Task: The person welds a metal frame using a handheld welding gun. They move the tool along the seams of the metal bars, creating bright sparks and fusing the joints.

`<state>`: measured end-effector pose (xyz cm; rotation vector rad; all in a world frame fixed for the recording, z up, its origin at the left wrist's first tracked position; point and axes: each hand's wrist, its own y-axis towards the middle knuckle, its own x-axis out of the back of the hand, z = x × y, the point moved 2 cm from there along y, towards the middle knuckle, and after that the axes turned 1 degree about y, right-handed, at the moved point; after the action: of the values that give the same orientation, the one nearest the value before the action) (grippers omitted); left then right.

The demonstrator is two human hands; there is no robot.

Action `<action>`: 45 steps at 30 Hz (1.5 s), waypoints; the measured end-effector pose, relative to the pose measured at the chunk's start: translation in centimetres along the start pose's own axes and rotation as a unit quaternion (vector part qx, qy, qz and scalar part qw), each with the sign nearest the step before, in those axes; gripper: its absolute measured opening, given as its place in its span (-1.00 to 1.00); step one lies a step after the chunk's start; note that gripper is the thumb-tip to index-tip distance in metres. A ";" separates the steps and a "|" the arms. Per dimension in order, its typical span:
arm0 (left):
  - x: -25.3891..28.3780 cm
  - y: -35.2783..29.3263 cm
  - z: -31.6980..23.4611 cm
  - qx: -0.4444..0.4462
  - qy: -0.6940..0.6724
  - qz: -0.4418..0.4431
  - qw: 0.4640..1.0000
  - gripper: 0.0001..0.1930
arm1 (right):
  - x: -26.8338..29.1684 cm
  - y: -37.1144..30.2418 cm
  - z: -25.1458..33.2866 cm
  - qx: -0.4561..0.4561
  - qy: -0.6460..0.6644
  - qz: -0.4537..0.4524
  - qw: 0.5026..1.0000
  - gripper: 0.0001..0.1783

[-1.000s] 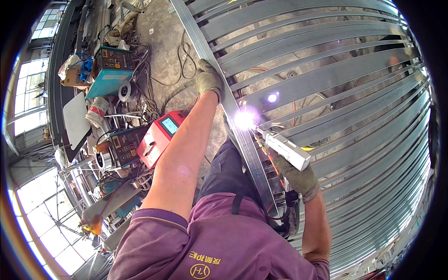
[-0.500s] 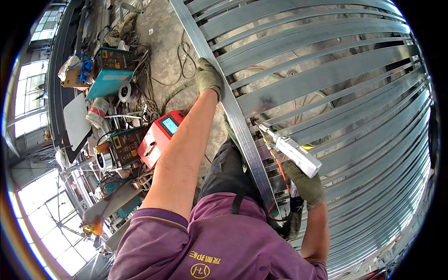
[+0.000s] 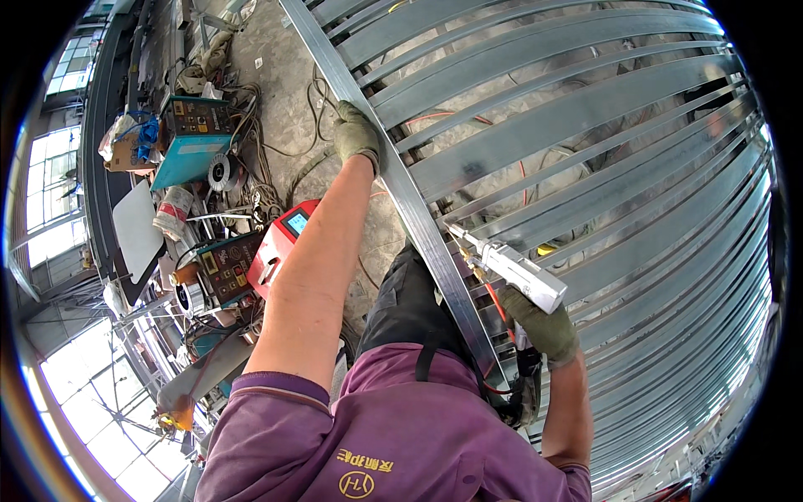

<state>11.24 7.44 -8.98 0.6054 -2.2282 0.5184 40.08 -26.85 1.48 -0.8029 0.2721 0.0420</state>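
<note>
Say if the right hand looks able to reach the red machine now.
Probably not: the right hand holds a white torch, and the metal rail and left forearm appear between it and the red machine.

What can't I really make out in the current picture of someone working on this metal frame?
All in the head view:
Right hand: some fingers hidden under the white tool.
Left hand: palm hidden by the back of the hand.
Metal rail: far end cut off by the top edge.
Red machine: partly covered by the left forearm; its screen is too small to read.
</note>
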 end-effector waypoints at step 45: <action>1.4 -1.4 -0.6 0.031 -0.015 0.008 0.999 -0.13 | -0.6 -2.7 0.2 -0.009 0.003 0.023 1.000 -0.52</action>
<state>11.55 6.24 -7.35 0.6309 -2.2540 0.5926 39.92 -28.54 3.72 -0.8151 0.2972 0.0857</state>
